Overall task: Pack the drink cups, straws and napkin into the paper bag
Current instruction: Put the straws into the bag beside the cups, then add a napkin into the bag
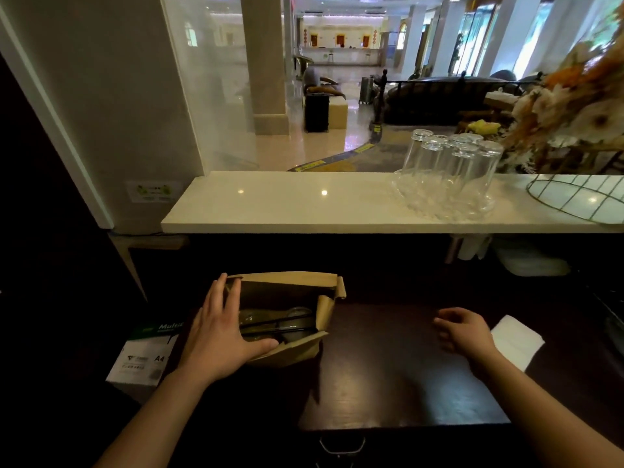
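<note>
A brown paper bag (324, 312) stands open on the dark desk (388, 383). Inside it I see the lids of drink cups (297, 314) with dark straws (287, 325) lying across them. My left hand (219, 332) rests on the bag's left rim, fingers spread and thumb on the near edge. A white napkin (516, 339) lies flat on the desk at the right. My right hand (462, 329) hovers just left of the napkin, fingers loosely curled, holding nothing.
A white marble counter (287, 204) runs across behind the desk, with several upturned glasses (449, 177) and a wire basket (580, 194) on it. A box of A4 paper (145, 356) sits left of the bag. A drawer handle (341, 445) shows at the desk's front.
</note>
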`<state>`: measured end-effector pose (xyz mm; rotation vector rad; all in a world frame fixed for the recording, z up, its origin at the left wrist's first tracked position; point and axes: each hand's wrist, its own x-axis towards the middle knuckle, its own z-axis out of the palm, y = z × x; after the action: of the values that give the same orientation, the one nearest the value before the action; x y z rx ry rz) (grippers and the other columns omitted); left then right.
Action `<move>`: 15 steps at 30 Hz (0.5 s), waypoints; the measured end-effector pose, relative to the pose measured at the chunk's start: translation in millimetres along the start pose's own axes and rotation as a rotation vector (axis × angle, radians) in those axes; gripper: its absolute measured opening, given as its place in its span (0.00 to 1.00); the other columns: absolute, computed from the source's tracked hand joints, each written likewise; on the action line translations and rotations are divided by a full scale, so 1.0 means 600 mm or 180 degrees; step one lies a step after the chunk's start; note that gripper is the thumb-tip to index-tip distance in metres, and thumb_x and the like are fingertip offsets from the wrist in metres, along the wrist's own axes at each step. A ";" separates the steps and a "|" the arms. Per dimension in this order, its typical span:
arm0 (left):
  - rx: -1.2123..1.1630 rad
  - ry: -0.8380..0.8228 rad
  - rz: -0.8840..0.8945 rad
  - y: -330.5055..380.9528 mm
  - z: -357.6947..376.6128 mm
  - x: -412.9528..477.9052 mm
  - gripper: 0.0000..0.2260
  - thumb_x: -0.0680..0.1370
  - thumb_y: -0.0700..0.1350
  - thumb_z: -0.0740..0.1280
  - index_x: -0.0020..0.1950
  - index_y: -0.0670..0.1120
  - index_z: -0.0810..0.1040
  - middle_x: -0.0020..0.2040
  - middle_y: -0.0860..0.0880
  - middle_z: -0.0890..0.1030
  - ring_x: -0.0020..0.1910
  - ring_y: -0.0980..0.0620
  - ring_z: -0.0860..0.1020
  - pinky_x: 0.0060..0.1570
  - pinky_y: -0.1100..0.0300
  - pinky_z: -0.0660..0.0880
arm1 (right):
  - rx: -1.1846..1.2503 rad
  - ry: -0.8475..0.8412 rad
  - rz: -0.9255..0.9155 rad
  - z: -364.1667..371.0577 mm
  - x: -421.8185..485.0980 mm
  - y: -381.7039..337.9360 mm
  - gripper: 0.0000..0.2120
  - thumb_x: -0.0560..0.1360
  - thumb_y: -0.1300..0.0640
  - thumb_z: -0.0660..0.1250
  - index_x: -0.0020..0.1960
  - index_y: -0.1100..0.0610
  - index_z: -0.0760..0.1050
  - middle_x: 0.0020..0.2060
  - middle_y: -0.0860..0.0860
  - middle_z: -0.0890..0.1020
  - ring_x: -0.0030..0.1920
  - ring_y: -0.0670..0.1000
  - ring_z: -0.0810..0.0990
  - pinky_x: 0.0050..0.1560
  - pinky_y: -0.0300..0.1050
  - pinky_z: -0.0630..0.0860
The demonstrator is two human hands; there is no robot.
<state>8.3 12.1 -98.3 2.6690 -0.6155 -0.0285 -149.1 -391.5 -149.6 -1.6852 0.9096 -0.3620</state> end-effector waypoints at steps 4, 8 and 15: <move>-0.0051 -0.0006 -0.0060 -0.013 0.005 0.011 0.63 0.55 0.80 0.65 0.79 0.56 0.37 0.79 0.55 0.35 0.78 0.47 0.42 0.73 0.38 0.57 | 0.0021 0.0992 0.0822 -0.079 0.041 0.093 0.13 0.76 0.63 0.68 0.59 0.65 0.75 0.48 0.66 0.80 0.41 0.63 0.80 0.37 0.52 0.79; -0.0014 0.0009 -0.0100 -0.025 0.015 0.021 0.64 0.51 0.83 0.63 0.76 0.62 0.32 0.80 0.53 0.38 0.78 0.45 0.44 0.70 0.35 0.60 | -0.0706 0.1516 0.1390 -0.131 0.052 0.133 0.19 0.73 0.56 0.71 0.59 0.67 0.73 0.60 0.68 0.74 0.34 0.60 0.74 0.31 0.48 0.74; -0.0045 -0.0053 -0.0188 -0.023 0.014 0.023 0.62 0.51 0.83 0.64 0.71 0.68 0.28 0.80 0.53 0.40 0.78 0.46 0.43 0.72 0.36 0.58 | -0.1065 0.1399 0.1730 -0.164 0.089 0.154 0.29 0.74 0.51 0.71 0.66 0.67 0.68 0.63 0.66 0.71 0.40 0.62 0.73 0.34 0.48 0.70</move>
<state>25.4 14.1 -110.6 2.6752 -0.5398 -0.0714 -213.5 -504.1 -214.4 -1.5942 1.7842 -0.2159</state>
